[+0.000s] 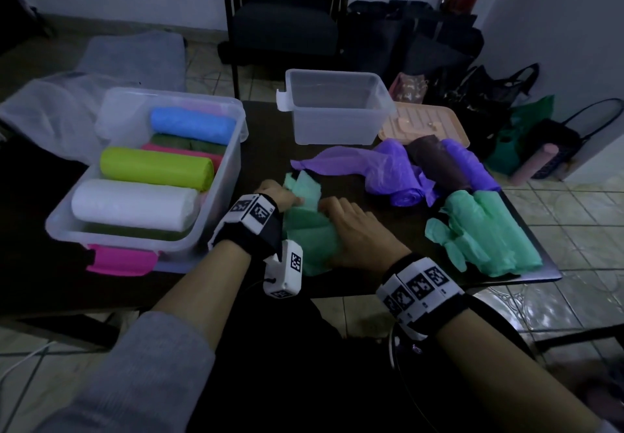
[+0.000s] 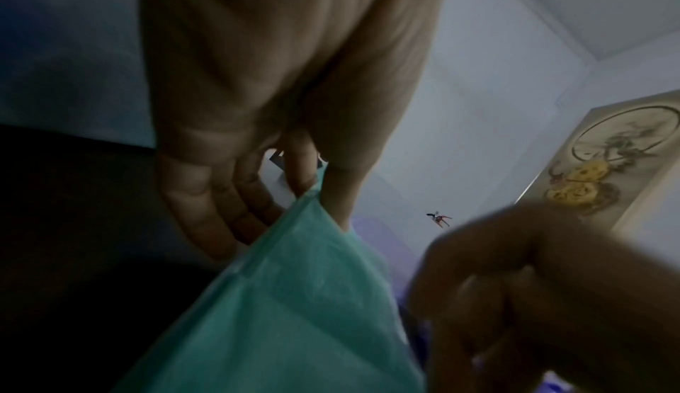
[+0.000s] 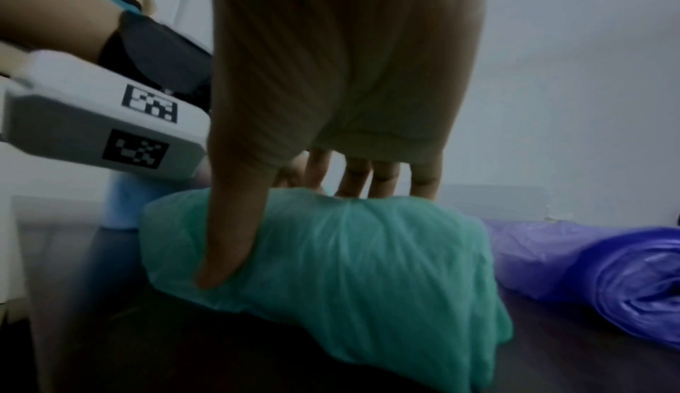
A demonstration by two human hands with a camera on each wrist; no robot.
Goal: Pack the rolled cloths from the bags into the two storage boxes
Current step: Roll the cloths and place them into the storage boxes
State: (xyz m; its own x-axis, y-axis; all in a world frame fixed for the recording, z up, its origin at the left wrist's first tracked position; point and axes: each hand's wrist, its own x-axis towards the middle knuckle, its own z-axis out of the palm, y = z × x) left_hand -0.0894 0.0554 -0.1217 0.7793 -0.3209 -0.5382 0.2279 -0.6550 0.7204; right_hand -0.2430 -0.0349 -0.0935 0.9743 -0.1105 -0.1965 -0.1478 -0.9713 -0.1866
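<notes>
Your left hand (image 1: 280,198) pinches the loose end of a green bag (image 1: 305,226) on the dark worktop (image 1: 270,128), and your right hand (image 1: 358,233) lies over its bundled middle. The left storage box (image 1: 233,162) holds rolled cloths; the far box (image 1: 337,108) stands bare.

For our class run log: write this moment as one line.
left hand: pinches green plastic bag | right hand: grips it | far clear box: empty
</notes>
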